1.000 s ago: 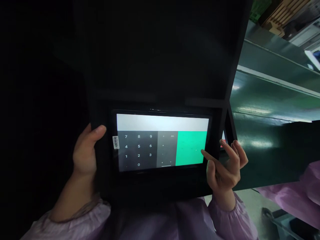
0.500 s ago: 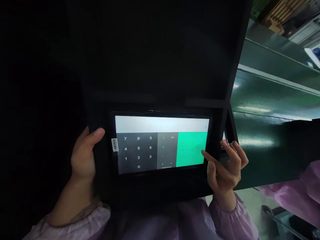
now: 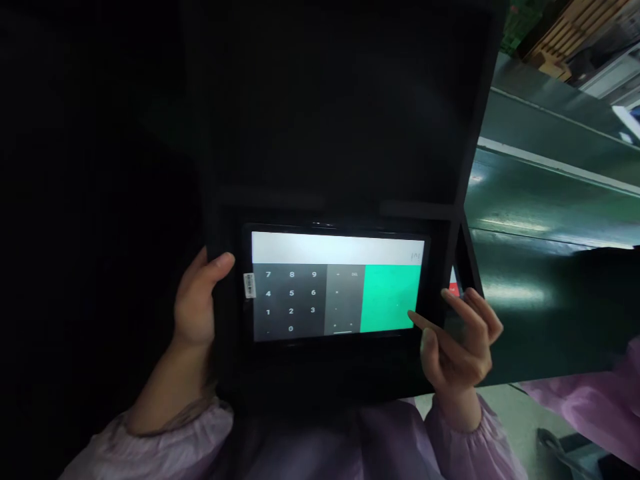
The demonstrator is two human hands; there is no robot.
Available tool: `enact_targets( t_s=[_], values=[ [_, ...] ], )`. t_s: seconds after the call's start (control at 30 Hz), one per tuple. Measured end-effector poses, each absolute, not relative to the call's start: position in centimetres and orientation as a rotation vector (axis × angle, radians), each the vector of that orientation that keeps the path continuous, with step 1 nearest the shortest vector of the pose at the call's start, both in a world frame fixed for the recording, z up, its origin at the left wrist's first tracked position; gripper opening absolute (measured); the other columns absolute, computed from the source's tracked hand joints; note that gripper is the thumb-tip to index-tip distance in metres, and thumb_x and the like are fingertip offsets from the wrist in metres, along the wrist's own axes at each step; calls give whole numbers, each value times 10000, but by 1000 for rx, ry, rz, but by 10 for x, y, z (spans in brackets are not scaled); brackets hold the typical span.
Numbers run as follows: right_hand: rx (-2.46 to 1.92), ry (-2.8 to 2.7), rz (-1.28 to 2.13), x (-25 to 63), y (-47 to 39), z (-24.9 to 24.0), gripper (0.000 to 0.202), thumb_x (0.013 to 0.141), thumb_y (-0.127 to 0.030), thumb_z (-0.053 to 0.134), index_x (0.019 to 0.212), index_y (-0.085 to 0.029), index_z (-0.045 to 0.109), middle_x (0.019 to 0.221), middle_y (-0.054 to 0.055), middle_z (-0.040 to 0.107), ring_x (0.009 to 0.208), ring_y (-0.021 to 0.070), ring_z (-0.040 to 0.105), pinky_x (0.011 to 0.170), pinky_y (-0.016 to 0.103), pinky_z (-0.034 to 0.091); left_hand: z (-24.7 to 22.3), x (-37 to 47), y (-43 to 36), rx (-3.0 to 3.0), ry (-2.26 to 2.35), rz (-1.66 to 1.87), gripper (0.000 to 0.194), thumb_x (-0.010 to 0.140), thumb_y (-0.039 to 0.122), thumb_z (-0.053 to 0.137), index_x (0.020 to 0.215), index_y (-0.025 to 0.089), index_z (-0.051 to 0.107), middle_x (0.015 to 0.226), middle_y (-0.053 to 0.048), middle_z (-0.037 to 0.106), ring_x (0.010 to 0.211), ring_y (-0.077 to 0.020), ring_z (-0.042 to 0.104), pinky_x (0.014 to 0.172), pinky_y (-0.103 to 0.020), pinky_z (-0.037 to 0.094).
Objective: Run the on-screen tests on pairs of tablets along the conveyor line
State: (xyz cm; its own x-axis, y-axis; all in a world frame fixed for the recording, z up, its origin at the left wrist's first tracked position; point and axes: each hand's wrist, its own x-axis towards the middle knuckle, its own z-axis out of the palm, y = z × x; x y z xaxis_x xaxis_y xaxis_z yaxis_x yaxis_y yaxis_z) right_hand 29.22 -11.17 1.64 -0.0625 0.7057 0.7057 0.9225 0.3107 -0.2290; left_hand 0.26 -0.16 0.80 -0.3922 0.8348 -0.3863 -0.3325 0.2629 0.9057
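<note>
A tablet (image 3: pixel 307 303) lies flat within a black box-like frame (image 3: pixel 420 211). Its lit screen shows a calculator with dark number keys and a green panel (image 3: pixel 385 293). My left hand (image 3: pixel 197 303) grips the frame's left side, thumb on top and the other fingers mostly hidden. On the right, my right hand (image 3: pixel 460 347) stretches its index finger to the lower right edge of the green panel. The other fingers curl loosely apart and hold nothing. A white barcode label (image 3: pixel 249 285) is stuck on the tablet's left bezel.
A green work surface (image 3: pixel 540 267) with metal strips stretches along the right. Another person's pink sleeve (image 3: pixel 595 407) shows at lower right, above a grey object (image 3: pixel 575 450) near the floor. Wooden slats (image 3: pixel 575 33) lie at top right. Deep shadow covers the left side.
The tablet, frame and both hands sit slightly farther right in view. My right index fingertip has moved lower on the green panel. The faint characters in the white display bar have increased.
</note>
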Motion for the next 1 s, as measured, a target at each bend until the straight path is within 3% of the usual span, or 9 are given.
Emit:
enact_targets(
  t_s=[0.1, 0.23, 0.47, 0.63, 0.8, 1.0],
  values=[
    [-1481, -1805, -291, 269, -112, 25, 252, 1018, -172, 595, 974, -265, 826, 1446, 27, 618, 1479, 314, 460, 1142, 471, 452, 8, 2, -4, 494, 1366, 1379, 406, 567, 444, 875, 876, 202, 770, 725, -27, 734, 851, -312, 765, 746, -388, 659],
    [-1436, -1943, -115, 217, -101, 31, 247, 1038, -181, 578, 1117, -257, 799, 1686, 12, 405, 1641, 359, 179, 1284, 561, 308, 6, -3, -5, 589, 1288, 1345, 431, 616, 504, 877, 907, 214, 748, 851, -61, 780, 917, -331, 774, 781, -399, 645],
    [-1442, -2051, -129, 166, -70, 27, 318, 998, -130, 613, 1238, -270, 768, 1718, 43, 360, 1656, 450, 26, 1283, 698, 279, 6, -11, -7, 679, 1250, 1294, 429, 698, 526, 840, 969, 206, 752, 889, -69, 783, 882, -319, 772, 719, -364, 609],
    [-1432, -2077, -144, 152, -64, 27, 326, 998, -135, 622, 1263, -270, 756, 1727, 35, 347, 1660, 441, -1, 1286, 710, 267, 10, -11, -6, 680, 1178, 1289, 406, 700, 498, 842, 966, 211, 736, 919, -62, 789, 884, -308, 774, 739, -358, 608],
    [-1451, -2065, -106, 140, -62, 33, 296, 1026, -182, 602, 1250, -296, 759, 1635, 29, 494, 1669, 408, -27, 1300, 740, 204, 10, -11, -8, 697, 1231, 1293, 458, 732, 512, 808, 1058, 199, 733, 959, -63, 793, 945, -312, 769, 809, -381, 613],
    [-1323, -1903, -230, 215, -77, 38, 272, 1017, -176, 590, 1015, -292, 836, 1558, -26, 588, 1609, 426, 276, 1255, 692, 349, 4, -11, -7, 637, 1343, 1293, 533, 642, 547, 849, 1025, 194, 732, 944, -60, 794, 935, -299, 766, 725, -324, 593]
  ],
)
